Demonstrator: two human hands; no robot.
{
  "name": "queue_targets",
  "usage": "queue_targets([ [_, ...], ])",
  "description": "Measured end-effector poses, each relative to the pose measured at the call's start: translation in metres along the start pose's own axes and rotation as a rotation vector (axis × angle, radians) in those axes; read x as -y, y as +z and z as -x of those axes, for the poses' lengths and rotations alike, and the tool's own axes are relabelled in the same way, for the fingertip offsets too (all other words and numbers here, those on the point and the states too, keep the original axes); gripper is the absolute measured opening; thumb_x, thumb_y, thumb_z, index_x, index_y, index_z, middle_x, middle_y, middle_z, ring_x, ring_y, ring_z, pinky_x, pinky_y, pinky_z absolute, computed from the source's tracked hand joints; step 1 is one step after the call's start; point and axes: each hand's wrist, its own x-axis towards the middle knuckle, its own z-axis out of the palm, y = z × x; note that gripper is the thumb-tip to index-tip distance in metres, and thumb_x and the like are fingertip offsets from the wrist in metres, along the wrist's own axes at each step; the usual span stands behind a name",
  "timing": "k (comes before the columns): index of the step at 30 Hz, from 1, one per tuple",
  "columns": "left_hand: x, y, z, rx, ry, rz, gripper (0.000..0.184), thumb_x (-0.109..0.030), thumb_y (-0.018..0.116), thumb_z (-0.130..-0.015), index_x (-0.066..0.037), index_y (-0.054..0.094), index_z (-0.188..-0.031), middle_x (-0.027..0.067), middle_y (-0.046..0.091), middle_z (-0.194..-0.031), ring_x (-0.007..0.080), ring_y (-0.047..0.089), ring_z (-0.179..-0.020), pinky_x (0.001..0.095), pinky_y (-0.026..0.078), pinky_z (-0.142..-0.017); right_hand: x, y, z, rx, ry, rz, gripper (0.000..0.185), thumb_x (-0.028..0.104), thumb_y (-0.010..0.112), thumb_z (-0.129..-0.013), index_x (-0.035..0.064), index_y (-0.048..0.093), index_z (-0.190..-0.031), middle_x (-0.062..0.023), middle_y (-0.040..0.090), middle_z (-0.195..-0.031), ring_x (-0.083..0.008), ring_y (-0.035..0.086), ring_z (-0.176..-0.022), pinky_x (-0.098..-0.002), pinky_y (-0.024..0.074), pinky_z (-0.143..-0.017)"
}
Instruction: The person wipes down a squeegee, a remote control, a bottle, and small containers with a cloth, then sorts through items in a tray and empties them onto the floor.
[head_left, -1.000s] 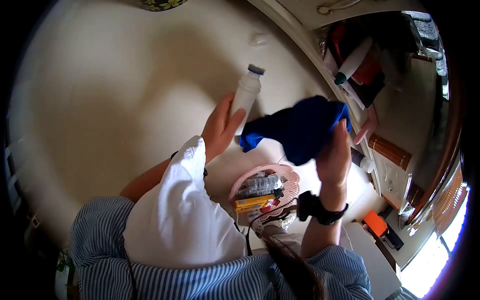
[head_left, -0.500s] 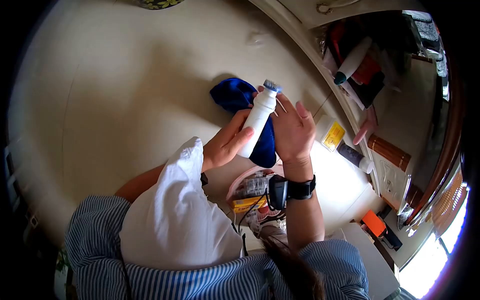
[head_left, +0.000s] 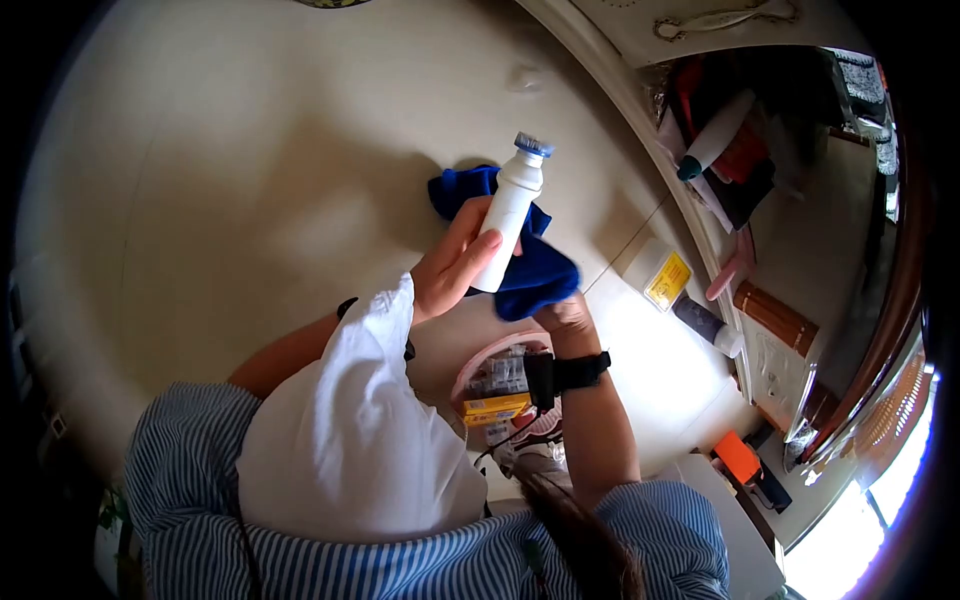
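Note:
My left hand (head_left: 447, 268) is closed round a white plastic bottle (head_left: 508, 215) with a ridged blue cap, its thumb along the near side. The bottle is tilted, with its cap pointing away from me. Behind it a deep blue cloth (head_left: 540, 275) spreads to both sides of the bottle. My right hand (head_left: 566, 313) is at the cloth's lower right corner, and the fabric covers its fingers. It appears to grip the cloth from underneath.
Below my hands stands a pink basket (head_left: 462, 375) holding a yellow box (head_left: 497, 407) and clear packages. To the right are a yellow-labelled container (head_left: 655, 275), a dark bottle with a white cap (head_left: 708, 325) and an open cabinet (head_left: 640, 120) with cluttered contents.
My right hand has moved down and left from beside the bottle's cap to the cloth. The cloth has shifted right over its fingers. The bottle has moved slightly away from me.

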Motion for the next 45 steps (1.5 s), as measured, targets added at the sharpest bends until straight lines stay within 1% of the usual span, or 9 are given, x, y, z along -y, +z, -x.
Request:
queue_targets([
  [4,0.018,0.000,0.004,-0.052,-0.042,-0.277,0.046,-0.028,0.048,-0.097,-0.002,0.032,-0.132,0.0143,0.058,-0.098,0.0239,0.058,-0.087,0.0360,0.046,-0.077,0.047,0.023,-0.015,0.048,-0.044,0.129,0.046,0.016,0.049,-0.095,-0.0039,0.040,-0.135,-0.0135,0.059,-0.117,-0.0216,0.058,-0.099,-0.0341,0.0502,-0.081],
  [7,0.019,0.007,0.008,0.137,-0.020,-0.556,0.055,-0.022,0.058,-0.091,0.000,0.029,-0.133,0.0264,0.059,-0.096,0.0419,0.059,-0.088,0.0440,0.047,-0.078,0.043,0.036,-0.019,0.138,-0.190,0.289,0.055,0.010,0.069,-0.080,-0.0011,0.045,-0.129,-0.0086,0.061,-0.109,-0.0166,0.060,-0.096,-0.0281,0.0481,-0.085],
  [14,0.001,0.012,0.006,0.427,-0.178,0.216,0.031,-0.027,0.050,-0.096,-0.001,0.049,-0.114,0.0098,0.059,-0.091,0.0210,0.058,-0.076,0.0341,0.048,-0.070,0.042,0.019,-0.023,0.143,-0.389,0.222,0.045,0.029,0.074,-0.069,0.0045,0.062,-0.105,-0.0146,0.061,-0.105,-0.0274,0.060,-0.097,-0.0397,0.0467,-0.090],
  [17,0.013,0.011,0.000,0.641,-0.439,0.778,0.030,-0.032,0.045,-0.099,-0.005,0.054,-0.108,0.0069,0.058,-0.088,0.0118,0.056,-0.070,0.0262,0.047,-0.065,0.039,-0.002,-0.012,-0.181,-0.201,1.212,0.050,0.037,0.069,-0.072,0.0070,0.062,-0.112,-0.0140,0.061,-0.113,-0.0262,0.058,-0.102,-0.0386,0.0446,-0.094],
  [19,0.002,0.010,0.003,0.356,-0.475,0.466,0.032,-0.033,0.045,-0.099,-0.004,0.053,-0.109,0.0070,0.059,-0.088,0.0160,0.058,-0.074,0.0309,0.048,-0.068,0.039,0.028,-0.016,-0.012,-0.220,-0.051,0.045,0.020,0.063,-0.076,0.0064,0.059,-0.118,-0.0106,0.063,-0.112,-0.0255,0.059,-0.102,-0.0385,0.0450,-0.091],
  [24,0.022,0.001,-0.002,0.170,-0.011,-0.713,0.045,-0.023,0.054,-0.092,0.004,0.037,-0.124,0.0316,0.054,-0.108,0.0485,0.053,-0.099,0.0443,0.046,-0.081,0.020,0.083,-0.031,-0.936,-0.279,0.220,0.023,0.009,0.069,-0.078,0.0002,0.062,-0.099,-0.0057,0.065,-0.092,-0.0160,0.062,-0.082,-0.0272,0.0494,-0.075],
  [32,0.016,0.003,0.007,0.389,-0.133,0.042,0.039,-0.029,0.046,-0.099,0.000,0.042,-0.125,0.0120,0.058,-0.105,0.0241,0.058,-0.093,0.0370,0.046,-0.084,0.039,0.021,-0.016,0.055,-0.242,0.117,0.052,0.017,0.070,-0.074,0.0005,0.052,-0.119,-0.0097,0.061,-0.111,-0.0215,0.059,-0.101,-0.0349,0.0463,-0.094],
  [39,0.024,0.004,0.007,-0.085,0.080,-0.436,0.036,-0.014,0.045,-0.090,0.000,0.043,-0.123,0.0216,0.057,-0.107,0.0426,0.056,-0.099,0.0411,0.043,-0.089,0.007,0.077,-0.021,-0.396,-0.368,0.676,0.044,0.010,0.065,-0.085,0.0005,0.046,-0.124,-0.0055,0.056,-0.109,-0.0130,0.053,-0.100,-0.0283,0.0439,-0.091],
  [45,-0.019,-0.025,-0.008,0.003,-0.045,-0.613,0.034,-0.023,0.057,-0.086,-0.003,0.053,-0.113,0.0135,0.058,-0.104,0.0260,0.056,-0.096,0.0368,0.042,-0.087,0.048,0.039,-0.007,-0.460,-0.204,0.406,0.039,0.028,0.058,-0.093,-0.0003,0.051,-0.119,-0.0055,0.061,-0.103,-0.0140,0.058,-0.092,-0.0281,0.0476,-0.083],
])
